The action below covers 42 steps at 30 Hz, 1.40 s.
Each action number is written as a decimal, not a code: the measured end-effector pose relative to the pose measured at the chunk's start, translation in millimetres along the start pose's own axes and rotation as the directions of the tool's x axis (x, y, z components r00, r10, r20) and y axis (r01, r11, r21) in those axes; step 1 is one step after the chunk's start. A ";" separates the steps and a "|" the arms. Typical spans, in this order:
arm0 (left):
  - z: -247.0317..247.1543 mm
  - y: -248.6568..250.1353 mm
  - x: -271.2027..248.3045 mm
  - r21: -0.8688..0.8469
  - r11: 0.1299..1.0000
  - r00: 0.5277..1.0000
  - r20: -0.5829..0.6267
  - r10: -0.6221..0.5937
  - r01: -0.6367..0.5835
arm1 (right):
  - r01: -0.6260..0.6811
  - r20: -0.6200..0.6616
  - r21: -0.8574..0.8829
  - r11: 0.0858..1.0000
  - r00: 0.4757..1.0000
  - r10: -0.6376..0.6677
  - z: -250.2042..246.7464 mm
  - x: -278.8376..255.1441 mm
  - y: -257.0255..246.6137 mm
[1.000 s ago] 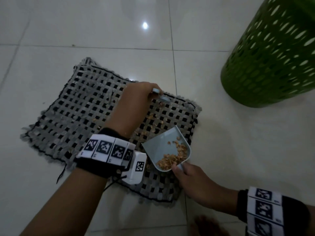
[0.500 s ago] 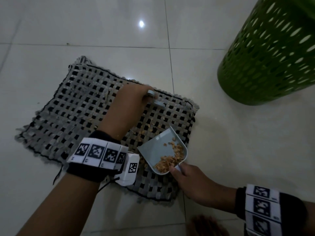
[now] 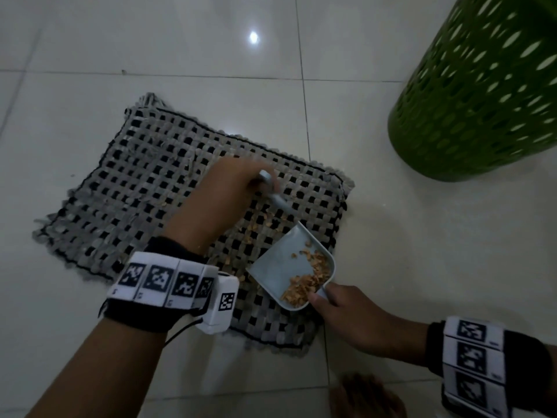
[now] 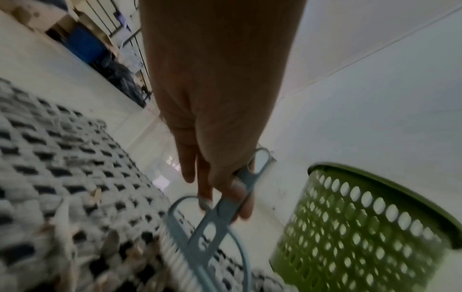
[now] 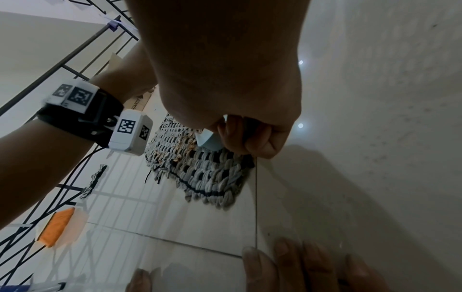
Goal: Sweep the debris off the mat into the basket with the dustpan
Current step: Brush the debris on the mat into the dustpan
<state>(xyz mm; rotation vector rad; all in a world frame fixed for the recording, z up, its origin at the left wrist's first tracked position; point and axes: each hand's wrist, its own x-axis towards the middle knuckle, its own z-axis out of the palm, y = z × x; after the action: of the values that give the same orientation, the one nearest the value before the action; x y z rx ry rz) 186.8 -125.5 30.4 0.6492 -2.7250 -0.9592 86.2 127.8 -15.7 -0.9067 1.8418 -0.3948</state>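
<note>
Tan debris [image 3: 306, 280] heaps in the grey dustpan [image 3: 291, 267] (right hand [image 3: 349, 318] gripping its handle).

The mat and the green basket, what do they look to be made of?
The mat looks like woven cloth strips, grey with black gaps: soft, matte, frayed at its edges. The basket is probably moulded plastic: one even green, smooth, slightly glossy wall punched with regular oval holes.

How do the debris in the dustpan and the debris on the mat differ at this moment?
The debris in the dustpan is heaped against its back wall by the right hand; the debris on the mat lies scattered thinly between dustpan and brush. The dustpan's share looks larger. Both are the same tan flakes.
</note>
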 end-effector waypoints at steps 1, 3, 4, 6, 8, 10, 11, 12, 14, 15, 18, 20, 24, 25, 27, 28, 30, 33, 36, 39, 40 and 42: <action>-5.6 -3.6 -2.3 -0.004 1.000 0.999 0.034 -0.025 0.025 | 0.000 0.009 0.004 1.000 1.000 0.000 -0.9 -0.8 0.6; -15.1 -6.4 -6.3 -0.026 0.997 0.996 0.044 -0.074 0.075 | -0.010 0.026 0.013 1.000 1.000 0.010 -2.5 -2.4 1.4; -16.1 -4.8 -6.6 -0.032 0.997 0.997 0.009 -0.073 0.073 | -0.014 0.029 0.013 1.000 0.999 0.013 -2.9 -3.4 1.6; -10.5 4.6 -1.9 -0.038 0.999 0.994 -0.108 -0.001 -0.003 | -0.014 0.032 0.006 1.000 0.999 0.014 -3.0 -4.6 1.2; 1.4 14.2 6.3 -0.016 0.997 0.980 -0.186 0.074 -0.078 | -0.008 0.039 0.002 1.000 0.999 0.008 -2.7 -5.3 0.3; 11.9 20.0 11.9 0.006 0.997 0.983 -0.164 0.077 -0.077 | -0.012 0.044 0.011 1.000 0.999 0.012 -2.2 -5.1 1.2; 13.7 20.8 12.2 0.007 0.999 0.991 -0.119 0.054 -0.054 | -0.014 0.044 0.012 1.000 0.999 0.014 -1.8 -4.3 2.1; 11.6 19.8 10.6 0.008 1.000 0.997 -0.081 0.009 -0.008 | -0.018 0.045 0.011 1.000 0.999 0.018 -1.8 -3.8 2.7; 0.4 13.5 5.1 0.025 0.995 0.995 0.001 -0.100 0.100 | -0.024 0.042 0.005 1.000 0.999 0.023 -1.8 -3.0 3.9; -6.5 9.2 1.4 0.036 0.991 0.990 0.044 -0.131 0.130 | -0.023 0.041 0.002 1.000 0.999 0.023 -1.5 -2.8 4.1; -21.6 -0.3 -2.4 0.040 0.990 0.988 0.064 -0.137 0.135 | -0.027 0.036 -0.008 1.000 0.999 0.027 -1.5 -2.0 3.6; -19.3 -0.2 3.3 0.014 0.997 0.992 -0.104 -0.068 0.070 | -0.020 0.034 -0.005 1.000 0.999 0.020 -1.8 -2.1 2.7; 2.2 8.0 19.3 0.054 0.998 0.973 -0.231 0.023 -0.010 | -0.012 0.060 0.010 1.000 0.998 0.012 -2.8 -4.0 0.4; 6.5 8.6 19.8 0.074 0.997 0.980 -0.197 0.017 -0.003 | -0.011 0.063 0.015 1.000 0.998 0.010 -3.0 -4.8 -0.3; 7.7 7.1 14.1 0.077 0.997 0.992 -0.122 -0.018 0.027 | -0.006 0.058 0.027 1.000 0.998 0.005 -3.2 -5.1 -0.6; 5.1 5.3 8.4 0.061 0.997 0.995 -0.091 -0.034 0.039 | -0.009 0.057 0.028 1.000 0.998 0.007 -3.3 -5.0 -0.2; -4.0 1.9 -4.0 0.035 0.998 0.998 -0.033 -0.060 0.061 | -0.012 0.053 0.023 1.000 0.999 0.011 -3.5 -4.6 0.4; -16.0 -1.5 -16.4 -0.021 0.992 0.992 0.041 -0.123 0.124 | -0.016 0.068 0.029 0.999 0.998 0.014 -3.0 -3.8 0.1; -14.0 4.0 -10.4 -0.026 0.998 0.994 -0.101 -0.052 0.049 | -0.019 0.064 0.025 0.999 0.998 0.018 -2.9 -4.5 -0.6; 4.1 9.5 7.2 0.018 0.999 0.970 -0.239 0.038 -0.035 | -0.007 0.065 0.013 1.000 0.998 0.007 -4.5 -6.4 -5.0; 10.6 11.2 11.1 0.032 0.999 0.974 -0.223 0.047 -0.041 | -0.007 0.066 0.020 1.000 0.998 0.006 -4.7 -6.9 -4.9; 18.9 14.6 9.1 0.059 0.998 0.985 -0.169 0.047 -0.038 | -0.010 0.062 0.026 1.000 0.998 0.009 -5.0 -7.6 -5.7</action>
<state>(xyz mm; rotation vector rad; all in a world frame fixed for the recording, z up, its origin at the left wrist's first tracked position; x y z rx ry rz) 167.9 -109.1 25.2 0.6477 -2.6114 -0.7829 85.7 129.0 -5.1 -0.8825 1.7802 -0.3802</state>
